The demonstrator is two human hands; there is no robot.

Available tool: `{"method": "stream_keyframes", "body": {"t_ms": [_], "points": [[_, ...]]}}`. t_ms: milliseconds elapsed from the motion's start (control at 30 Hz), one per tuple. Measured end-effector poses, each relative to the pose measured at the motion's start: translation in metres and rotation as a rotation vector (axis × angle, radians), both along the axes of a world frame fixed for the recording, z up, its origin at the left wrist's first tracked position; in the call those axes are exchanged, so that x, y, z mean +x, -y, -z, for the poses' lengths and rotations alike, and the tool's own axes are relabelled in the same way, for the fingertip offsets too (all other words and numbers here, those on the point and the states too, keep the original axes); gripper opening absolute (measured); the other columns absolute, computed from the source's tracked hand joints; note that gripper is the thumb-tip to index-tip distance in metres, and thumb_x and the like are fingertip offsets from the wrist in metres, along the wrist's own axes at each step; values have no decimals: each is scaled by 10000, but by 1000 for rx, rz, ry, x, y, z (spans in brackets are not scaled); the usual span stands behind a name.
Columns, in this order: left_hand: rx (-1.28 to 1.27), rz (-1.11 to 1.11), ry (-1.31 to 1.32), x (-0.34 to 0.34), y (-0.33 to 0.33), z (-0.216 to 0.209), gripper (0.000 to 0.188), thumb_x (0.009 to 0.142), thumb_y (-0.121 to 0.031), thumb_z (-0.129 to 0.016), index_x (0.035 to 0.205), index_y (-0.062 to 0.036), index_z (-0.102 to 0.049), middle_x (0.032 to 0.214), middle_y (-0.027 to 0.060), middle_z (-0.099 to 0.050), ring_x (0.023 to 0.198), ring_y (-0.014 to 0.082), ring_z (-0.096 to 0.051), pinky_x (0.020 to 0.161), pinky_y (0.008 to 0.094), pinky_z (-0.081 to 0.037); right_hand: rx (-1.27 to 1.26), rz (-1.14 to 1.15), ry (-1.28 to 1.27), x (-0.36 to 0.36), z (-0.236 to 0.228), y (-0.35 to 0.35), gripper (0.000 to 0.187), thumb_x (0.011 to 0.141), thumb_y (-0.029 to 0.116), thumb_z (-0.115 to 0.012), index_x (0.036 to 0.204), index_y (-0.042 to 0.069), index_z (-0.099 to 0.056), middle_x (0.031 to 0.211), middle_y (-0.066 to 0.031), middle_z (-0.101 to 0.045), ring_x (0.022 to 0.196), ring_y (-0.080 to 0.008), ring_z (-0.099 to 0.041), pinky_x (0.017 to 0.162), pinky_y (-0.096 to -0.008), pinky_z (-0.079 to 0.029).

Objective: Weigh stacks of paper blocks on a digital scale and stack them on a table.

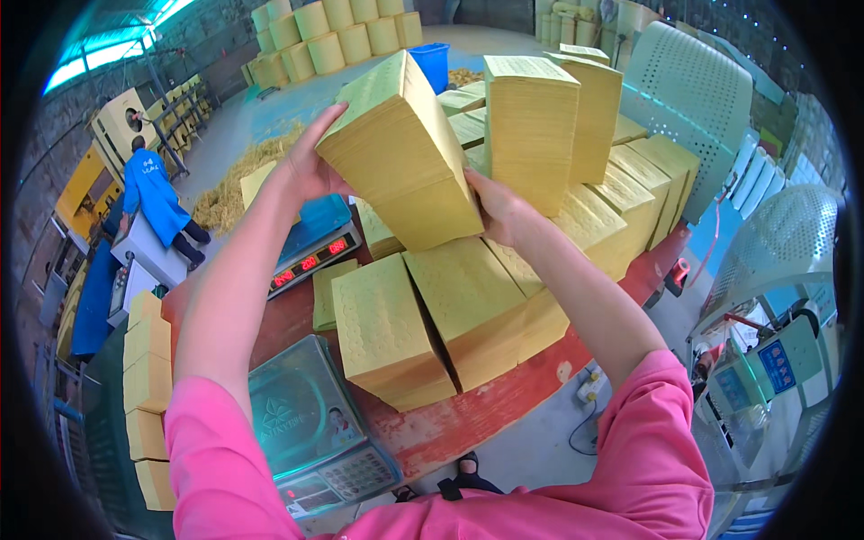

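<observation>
A thick stack of yellow paper sheets [409, 175] hangs tilted in the air between my two hands. My left hand [315, 157] clasps its left side, with the fingers partly hidden behind it. Low on the right side, my right hand [495, 205] grips the same stack. Just below it stand more yellow paper stacks [382, 319], side by side on the red table [504, 396]. Under my left forearm is a digital scale [315, 261] with a lit red display, partly covered by the arm.
A second scale [297, 396] with a keypad sits at the near left of the table. Tall paper stacks [531, 126] rise behind on the right. Perforated chairs [693, 99] stand at the right. A person in a blue coat [153, 193] works by a machine at the left.
</observation>
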State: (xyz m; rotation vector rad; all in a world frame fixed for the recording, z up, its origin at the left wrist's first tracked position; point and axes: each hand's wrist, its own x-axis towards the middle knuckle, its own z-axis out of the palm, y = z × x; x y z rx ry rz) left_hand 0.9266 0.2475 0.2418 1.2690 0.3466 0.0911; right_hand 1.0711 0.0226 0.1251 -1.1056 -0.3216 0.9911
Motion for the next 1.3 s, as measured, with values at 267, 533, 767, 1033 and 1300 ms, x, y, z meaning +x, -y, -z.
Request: {"method": "stream_keyframes", "body": {"t_ms": [267,533,767,1033,1300], "points": [[230,10,-58,25,7,-11,628,822,-609,-610,1234,-134,-594,1174,116,-629,1061,311,-605,902,507,-477,-71,131,342,-58,-19,63,543,962,297,-547,1335,-86,-456,1326,-184,-540,1202,-260,-524,1012,-353,-424],[346,-69,5,44,59,-22,453,857,-490,-626,1167,-160,-620,1116,55,-648,1046,239,-602,888,480,-476,-68,266,500,-82,-9,105,534,922,181,-606,1356,-87,-449,1398,-176,-480,1254,-241,-496,1027,-338,-430],[7,-37,92,26,18,6,586,875,-570,-547,1314,-183,-551,1307,117,-542,1193,316,-505,978,605,-389,-26,307,702,-110,-2,104,450,933,135,-574,1351,-12,-499,1322,-130,-565,1198,-212,-543,1028,-313,-413],[528,-11,172,-184,50,54,750,882,-469,-635,1436,-23,-395,1427,205,-456,1275,341,-476,1040,423,-411,270,285,836,-273,-18,79,459,919,73,-479,1366,-31,-464,1304,-190,-565,1112,-273,-596,942,-370,-459],[804,-667,-406,-580,-93,193,636,876,-415,-659,1303,43,-545,1312,178,-583,1209,245,-558,993,338,-455,247,-531,409,-503,41,-30,431,902,34,-506,1321,-54,-456,1190,-188,-605,961,-256,-658,833,-353,-530]]}}
